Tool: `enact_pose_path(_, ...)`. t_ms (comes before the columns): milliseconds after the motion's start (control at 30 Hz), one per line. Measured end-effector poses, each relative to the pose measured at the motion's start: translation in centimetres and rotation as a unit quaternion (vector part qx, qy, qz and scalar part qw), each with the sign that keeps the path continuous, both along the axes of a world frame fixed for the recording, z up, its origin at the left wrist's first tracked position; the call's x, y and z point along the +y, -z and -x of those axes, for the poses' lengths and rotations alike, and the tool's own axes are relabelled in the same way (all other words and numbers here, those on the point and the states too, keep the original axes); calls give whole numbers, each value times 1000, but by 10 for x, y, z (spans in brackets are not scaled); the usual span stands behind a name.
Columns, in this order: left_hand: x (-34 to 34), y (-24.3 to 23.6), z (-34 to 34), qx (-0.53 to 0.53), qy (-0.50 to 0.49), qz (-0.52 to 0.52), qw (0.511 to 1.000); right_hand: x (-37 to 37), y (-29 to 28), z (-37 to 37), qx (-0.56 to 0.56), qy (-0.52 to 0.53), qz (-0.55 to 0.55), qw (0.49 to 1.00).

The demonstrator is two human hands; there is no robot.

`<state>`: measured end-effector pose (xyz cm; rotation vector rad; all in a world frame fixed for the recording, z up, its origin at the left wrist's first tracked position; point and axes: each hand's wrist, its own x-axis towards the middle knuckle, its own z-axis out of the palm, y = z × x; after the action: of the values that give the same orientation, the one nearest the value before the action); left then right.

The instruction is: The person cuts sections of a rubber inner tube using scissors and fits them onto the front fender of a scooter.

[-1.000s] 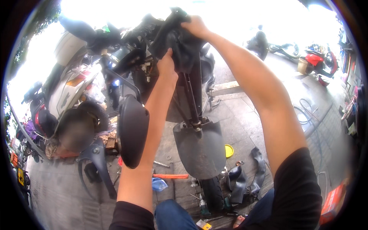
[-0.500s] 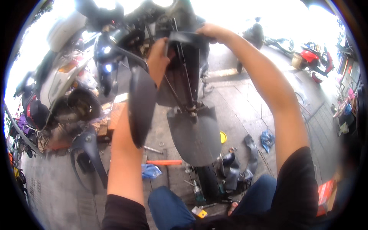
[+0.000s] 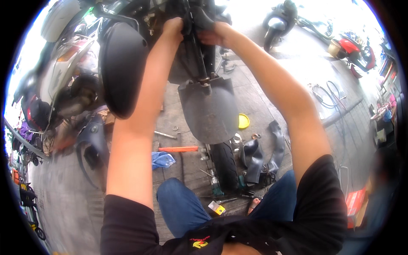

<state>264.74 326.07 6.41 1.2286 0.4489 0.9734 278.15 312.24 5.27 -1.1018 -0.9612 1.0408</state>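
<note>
At the top of the view, my left hand point(image 3: 173, 29) and my right hand point(image 3: 214, 35) grip a dark black piece point(image 3: 200, 19) on either side of the scooter's front steering column point(image 3: 203, 59). What part it is I cannot make out, and my fingers are partly hidden. Below them hangs a grey mudguard point(image 3: 207, 110) over the front tyre point(image 3: 223, 170). A large black mirror point(image 3: 121, 68) sits beside my left forearm and overlaps it in the view.
Parked scooters point(image 3: 63, 76) crowd the left, others point(image 3: 355, 55) stand at back right. On the pavement lie an orange-handled tool point(image 3: 178, 149), blue cloth point(image 3: 162, 160), yellow lid point(image 3: 243, 121), black panels point(image 3: 253, 157), a fork-shaped grey cover point(image 3: 91, 144), hoses point(image 3: 327, 95) and an orange box point(image 3: 356, 206).
The black piece and both hands have moved down and now sit lower around the column. The whole scene has shifted upward in the view, and more of my lap shows.
</note>
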Motion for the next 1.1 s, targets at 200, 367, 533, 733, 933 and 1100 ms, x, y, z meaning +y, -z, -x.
enact_pose_path(200,-3,-1,-8,12,-149,-18,989,1,-9,1,-44,-25,-38,998)
enact_pose_path(367,-10,19,3,140,-133,-16,981,-10,16,4,-34,-24,-19,999)
enact_pose_path(533,-62,17,36,237,-86,-164,954,-11,46,-37,4,-31,37,999)
enact_pose_path(733,-110,35,118,247,-131,-251,927,-30,50,-34,-168,-22,96,981)
enact_pose_path(933,-74,74,123,119,-62,-1,991,-37,55,-38,-228,-86,128,961)
enact_pose_path(1100,-91,86,94,-25,91,107,990,-40,62,-32,-400,71,136,903)
